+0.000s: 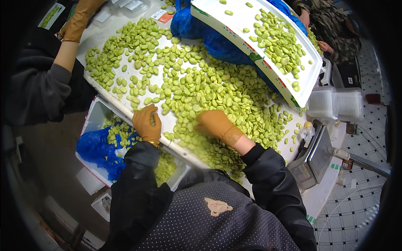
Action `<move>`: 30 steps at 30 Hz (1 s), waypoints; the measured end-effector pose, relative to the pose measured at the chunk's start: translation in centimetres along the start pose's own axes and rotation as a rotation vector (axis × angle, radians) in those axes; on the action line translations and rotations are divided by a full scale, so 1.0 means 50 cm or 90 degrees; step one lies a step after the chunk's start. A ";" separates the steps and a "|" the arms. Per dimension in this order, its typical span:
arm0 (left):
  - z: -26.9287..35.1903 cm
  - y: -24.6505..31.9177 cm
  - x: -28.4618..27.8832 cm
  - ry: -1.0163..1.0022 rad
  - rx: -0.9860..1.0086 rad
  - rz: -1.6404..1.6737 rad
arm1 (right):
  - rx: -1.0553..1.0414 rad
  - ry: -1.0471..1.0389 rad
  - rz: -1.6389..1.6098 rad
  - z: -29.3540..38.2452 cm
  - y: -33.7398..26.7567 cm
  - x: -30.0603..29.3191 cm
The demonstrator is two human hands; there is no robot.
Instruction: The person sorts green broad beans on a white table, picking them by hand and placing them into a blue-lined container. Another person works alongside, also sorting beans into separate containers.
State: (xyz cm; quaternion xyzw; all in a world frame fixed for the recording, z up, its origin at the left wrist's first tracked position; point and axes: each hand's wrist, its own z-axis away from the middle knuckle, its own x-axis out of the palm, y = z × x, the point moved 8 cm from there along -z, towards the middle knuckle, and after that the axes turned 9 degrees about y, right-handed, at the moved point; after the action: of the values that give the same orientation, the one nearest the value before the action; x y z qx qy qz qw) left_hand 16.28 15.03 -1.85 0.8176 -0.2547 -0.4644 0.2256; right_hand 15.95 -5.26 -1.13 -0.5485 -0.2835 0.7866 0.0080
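Shelled broad beans (220,91) lie in a wide heap on a white table. My right hand (216,125), in a tan glove, is at the heap's near middle, slightly blurred; its fingertips are among the beans, and whether they grip any is hidden. My left hand (147,124), gloved alike, rests at the table's raised white edge (179,150) with thumb and fingers apart and nothing seen between them. Below that edge stands a white foam box (100,109) with more beans and a blue plastic bag (97,150) in it.
A tilted foam lid (307,75) with beans rests over blue bags (220,47) at the back. A scale (317,157) and stacked clear trays (334,102) are at right. A co-worker's gloved hand (75,25) is at upper left; another person's hands (325,47) are at upper right.
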 end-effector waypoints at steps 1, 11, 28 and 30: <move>0.000 0.001 -0.001 0.001 0.003 -0.007 | 0.004 -0.040 0.035 -0.004 -0.002 0.018; 0.001 0.008 -0.006 0.012 0.028 -0.007 | 0.215 -0.102 -1.057 0.082 0.062 -0.074; 0.018 0.082 0.035 -0.130 0.062 0.096 | 0.220 0.351 0.008 0.116 0.067 -0.075; 0.033 0.115 0.054 -0.185 0.083 0.124 | 0.200 0.408 -0.020 0.133 0.069 -0.097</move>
State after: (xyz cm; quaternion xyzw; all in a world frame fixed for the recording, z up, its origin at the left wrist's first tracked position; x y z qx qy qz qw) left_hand 14.86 8.70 -0.90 0.7264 -0.3918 -0.5362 0.1771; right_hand 13.17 -12.64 3.05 -0.7551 -0.1505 0.6082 0.1928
